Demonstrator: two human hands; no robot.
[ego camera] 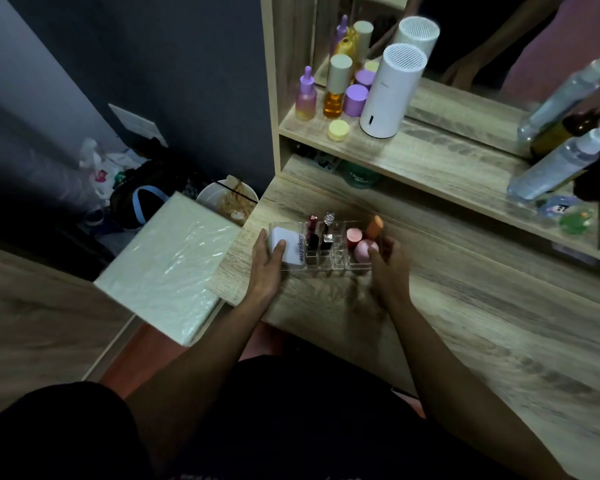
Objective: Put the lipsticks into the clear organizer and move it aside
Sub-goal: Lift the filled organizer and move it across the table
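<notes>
Organizer [326, 252], clear acrylic, on bench [447, 306] near left front edge, long axis running left to right between the two hands. Two lipsticks [321, 233] upright in middle slots, one dark red, one silver-capped; several slots beside them bare. White compact [288, 245] in left bay; pink and orange sponges [364, 242] in right bay. Left hand [267, 261] at left end, fingers [278, 249] loosely curled over that end, thumb resting on compact. Right hand [388, 265] at right end, fingers partly bent against wall, grip not resolvable through blur. Both hands equally near, one per short side. Probable step: two-handed slide aside. Shelf [413, 150] with bottles behind, well apart.
</notes>
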